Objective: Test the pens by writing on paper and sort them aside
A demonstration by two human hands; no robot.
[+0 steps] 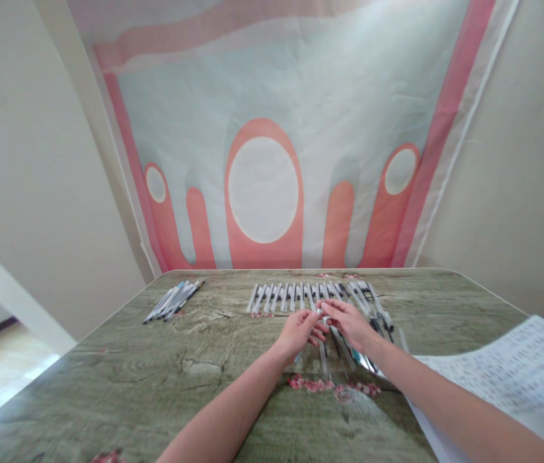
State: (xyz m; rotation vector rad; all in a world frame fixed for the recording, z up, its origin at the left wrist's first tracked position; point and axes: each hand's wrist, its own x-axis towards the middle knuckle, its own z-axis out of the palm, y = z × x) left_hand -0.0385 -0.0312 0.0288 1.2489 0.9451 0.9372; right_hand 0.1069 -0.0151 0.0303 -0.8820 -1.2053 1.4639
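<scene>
Over the middle of the wood-patterned table [204, 386], my left hand [299, 331] and my right hand [348, 323] meet fingertip to fingertip. Both pinch a small whitish piece [319, 312], too small to name. Beneath and beside them lie loose pens and clear pen parts [323, 359], partly covered by my right hand and forearm. Just behind the hands stretches a row of clear pen barrels and black caps [276, 297], laid side by side.
A bundle of pens [174, 301] lies at the back left of the table. A sheet of handwritten paper [517, 373] is at the right, partly under my right forearm. Behind the table hangs a pink and grey cloth [320, 96].
</scene>
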